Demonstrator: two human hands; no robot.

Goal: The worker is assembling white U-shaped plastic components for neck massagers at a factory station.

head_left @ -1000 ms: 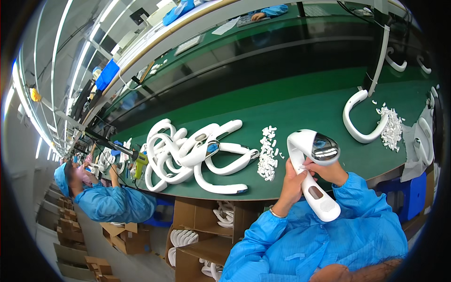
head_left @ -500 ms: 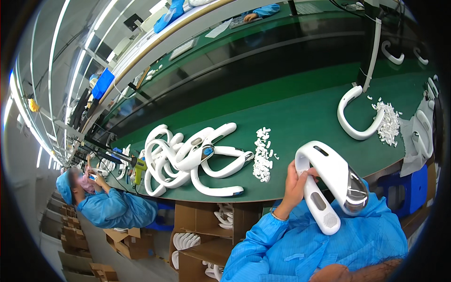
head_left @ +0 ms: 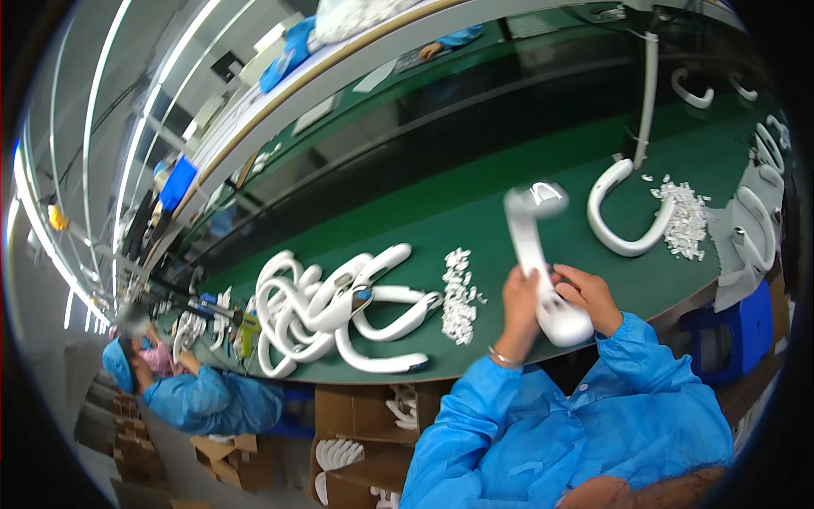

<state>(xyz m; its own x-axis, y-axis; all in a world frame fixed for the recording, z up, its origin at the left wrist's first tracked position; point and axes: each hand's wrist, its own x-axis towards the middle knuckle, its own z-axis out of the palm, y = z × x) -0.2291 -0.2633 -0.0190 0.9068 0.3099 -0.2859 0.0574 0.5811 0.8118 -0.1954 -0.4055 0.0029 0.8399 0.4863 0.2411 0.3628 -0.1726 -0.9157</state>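
The green bench [head_left: 494,254] has a white curved device [head_left: 527,242] tilted over its near edge; the left hand [head_left: 519,307] wraps fingers around it, the right hand [head_left: 599,299] bends fingers toward it, perhaps touching. Bench surface separates it from small white parts [head_left: 459,322].

I have a blue stool [head_left: 746,327] standing under the right end of the green bench [head_left: 492,246]. Below the bench's front edge I see open cardboard boxes [head_left: 337,411], and another carton [head_left: 246,475] sits on the floor at lower left. Just above it, a co-worker [head_left: 208,400] in a blue cap [head_left: 116,365] is at the bench, near a yellow-green tool [head_left: 248,336]. Farther up I make out a blue bin [head_left: 177,184], a pale sheet [head_left: 373,76] near another person's blue sleeve [head_left: 460,37], and bright ceiling tubes [head_left: 102,85].
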